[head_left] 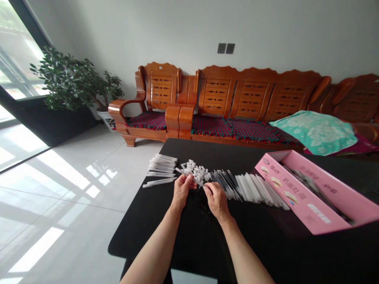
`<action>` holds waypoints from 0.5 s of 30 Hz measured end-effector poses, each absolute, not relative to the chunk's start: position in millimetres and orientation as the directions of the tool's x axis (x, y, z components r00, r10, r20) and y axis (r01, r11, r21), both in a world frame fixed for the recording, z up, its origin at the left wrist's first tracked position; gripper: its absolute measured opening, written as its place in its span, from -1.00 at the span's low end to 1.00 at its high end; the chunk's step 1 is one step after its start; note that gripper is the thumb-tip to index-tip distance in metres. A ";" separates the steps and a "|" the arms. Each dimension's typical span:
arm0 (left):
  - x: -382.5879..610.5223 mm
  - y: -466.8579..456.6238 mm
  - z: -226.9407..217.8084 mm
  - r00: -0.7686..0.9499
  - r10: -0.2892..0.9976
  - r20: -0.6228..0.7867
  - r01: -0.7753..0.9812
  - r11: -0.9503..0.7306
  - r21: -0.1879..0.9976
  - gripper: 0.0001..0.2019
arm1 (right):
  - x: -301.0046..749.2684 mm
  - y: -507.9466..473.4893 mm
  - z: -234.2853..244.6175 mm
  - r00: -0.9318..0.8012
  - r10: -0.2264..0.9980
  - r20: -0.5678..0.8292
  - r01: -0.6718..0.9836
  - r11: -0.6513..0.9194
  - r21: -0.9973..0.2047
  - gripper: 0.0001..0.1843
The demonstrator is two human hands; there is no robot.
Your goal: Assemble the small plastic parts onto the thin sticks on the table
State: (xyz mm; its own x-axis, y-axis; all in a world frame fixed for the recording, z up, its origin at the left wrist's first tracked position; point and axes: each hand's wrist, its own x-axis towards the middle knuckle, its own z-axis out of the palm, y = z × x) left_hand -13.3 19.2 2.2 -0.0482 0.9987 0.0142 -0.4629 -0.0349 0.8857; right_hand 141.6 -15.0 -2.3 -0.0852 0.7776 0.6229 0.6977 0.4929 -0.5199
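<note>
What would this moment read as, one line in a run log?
Left hand: white stick | Right hand: by white caps | Black table: pink box

A heap of small white plastic caps (pixel 192 169) lies at the centre of the group, directly beyond the hands. The left hand (pixel 182 188) pinches a slim white plastic tube (pixel 182 170) at the heap's near left edge, and the right hand (pixel 216 199) sits just to the heap's right, its grip unclear. Left of the heap lies a stack of longer capped white tubes (pixel 162 165). To its right, thin dark rods (pixel 225 183) fan out, touching a row of loose white tubes (pixel 260 191).
</note>
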 end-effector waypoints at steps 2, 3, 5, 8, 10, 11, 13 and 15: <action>-13.3 19.0 2.3 -0.049 0.999 0.015 -0.457 -0.036 0.889 -0.58 | 142.0 -14.6 -3.2 -0.115 0.775 0.622 0.712 0.500 -0.492 -0.73; -13.4 19.0 2.2 -0.049 0.999 0.017 -0.452 -0.037 0.891 -0.59 | 142.0 -14.3 -3.8 -0.121 0.773 0.623 0.717 0.502 -0.484 -0.72; -13.7 19.0 2.1 -0.051 0.999 0.017 -0.443 -0.038 0.896 -0.59 | 141.5 -13.9 -4.5 -0.111 0.771 0.627 0.718 0.499 -0.486 -0.74; -14.0 19.0 2.5 -0.056 0.998 0.011 -0.441 -0.034 0.897 -0.58 | 140.9 -14.0 -4.4 -0.067 0.776 0.627 0.707 0.480 -0.519 -0.81; -14.1 19.0 3.1 -0.060 0.998 0.004 -0.448 -0.031 0.894 -0.58 | 141.0 -14.4 -3.8 -0.061 0.781 0.621 0.703 0.475 -0.529 -0.83; -14.0 19.0 3.4 -0.062 0.998 0.001 -0.451 -0.029 0.892 -0.57 | 141.1 -14.6 -3.4 -0.071 0.782 0.620 0.704 0.479 -0.524 -0.81; -13.8 19.0 4.0 -0.065 0.998 -0.004 -0.455 -0.026 0.890 -0.57 | 141.6 -15.1 -2.8 -0.099 0.778 0.621 0.708 0.493 -0.506 -0.77; -13.5 19.2 4.1 -0.064 0.998 -0.007 -0.454 -0.023 0.891 -0.56 | 141.8 -15.4 -2.3 -0.102 0.775 0.623 0.705 0.498 -0.504 -0.76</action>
